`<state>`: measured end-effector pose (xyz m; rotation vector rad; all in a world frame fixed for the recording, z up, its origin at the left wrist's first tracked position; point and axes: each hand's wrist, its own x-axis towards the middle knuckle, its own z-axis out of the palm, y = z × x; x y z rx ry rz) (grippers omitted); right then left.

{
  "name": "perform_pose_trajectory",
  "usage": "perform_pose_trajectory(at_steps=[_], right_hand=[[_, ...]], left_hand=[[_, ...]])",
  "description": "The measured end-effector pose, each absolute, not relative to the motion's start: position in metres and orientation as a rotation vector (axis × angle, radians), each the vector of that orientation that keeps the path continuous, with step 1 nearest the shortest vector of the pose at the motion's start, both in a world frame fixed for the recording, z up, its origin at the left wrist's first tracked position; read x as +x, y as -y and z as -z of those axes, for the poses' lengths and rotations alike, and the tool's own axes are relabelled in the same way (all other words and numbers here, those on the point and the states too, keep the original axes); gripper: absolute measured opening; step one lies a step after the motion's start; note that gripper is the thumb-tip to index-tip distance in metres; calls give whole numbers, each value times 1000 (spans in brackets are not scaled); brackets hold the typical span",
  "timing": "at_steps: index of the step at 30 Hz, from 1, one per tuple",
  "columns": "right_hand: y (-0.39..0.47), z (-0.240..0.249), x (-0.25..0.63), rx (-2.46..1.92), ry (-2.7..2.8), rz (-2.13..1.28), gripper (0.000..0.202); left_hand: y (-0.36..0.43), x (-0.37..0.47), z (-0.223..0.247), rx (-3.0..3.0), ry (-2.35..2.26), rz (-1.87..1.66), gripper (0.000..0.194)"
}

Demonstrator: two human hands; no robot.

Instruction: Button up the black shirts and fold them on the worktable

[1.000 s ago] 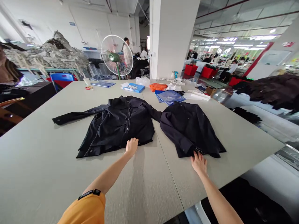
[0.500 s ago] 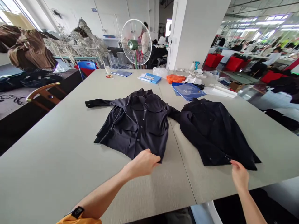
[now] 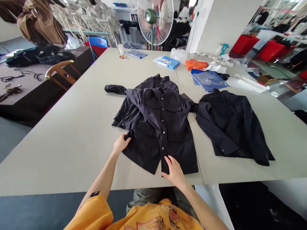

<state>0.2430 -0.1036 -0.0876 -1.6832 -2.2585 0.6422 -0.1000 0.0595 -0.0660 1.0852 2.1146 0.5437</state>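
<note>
A dark button-front shirt [image 3: 176, 127] with flap chest pockets lies front up on the table, its lower front edges slightly parted at the hem. My left hand [image 3: 122, 143] is closed on the shirt's side edge near the bottom left, thumb and fingers pinching the cloth. My right hand [image 3: 175, 172] lies over the hem beside the button placket, fingers spread and thumb apart. Beneath and behind this shirt lies more dark cloth with a collar, one sleeve stretching left. A second dark garment [image 3: 227, 127] lies to the right, touching the shirt's sleeve, with nobody's hand on it.
The pale table [image 3: 79, 143] has a seam running lengthwise. Toward its far side are a blue box [image 3: 169, 62], orange cloth [image 3: 196, 65], blue plastic folders [image 3: 208, 80], scissors [image 3: 123, 57] and a white cup [image 3: 121, 49]. A fan [image 3: 153, 19] and a wooden chair [image 3: 61, 72] stand beyond its edges.
My right hand has left the right-hand garment and moved to the shirt's hem. My left hand has shifted to the shirt's left side. The shirt has come nearer, and my view tilts further down.
</note>
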Motion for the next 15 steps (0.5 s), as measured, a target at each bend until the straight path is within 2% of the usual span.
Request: perform_pose_trajectory(at_steps=[2, 5, 7, 10, 12, 15], right_hand=[[102, 104, 226, -1870, 2299, -498, 60], [93, 111, 218, -2044, 2211, -426, 32], [87, 105, 227, -2106, 2000, -568, 23], [88, 85, 255, -1993, 1392, -983, 14], [93, 66, 275, -1802, 967, -1204, 14], [103, 39, 292, -1610, 700, -1368, 14]], left_hand=[[-40, -98, 58, 991, -1924, -658, 38], [-6, -95, 21, 767, -1609, -948, 43], [15, -101, -7, 663, -1427, -1106, 47], [46, -119, -28, 582, -1402, -1138, 45], [64, -128, -24, 453, -1492, -1100, 36], [84, -134, -3, 190, -1583, -1057, 20]])
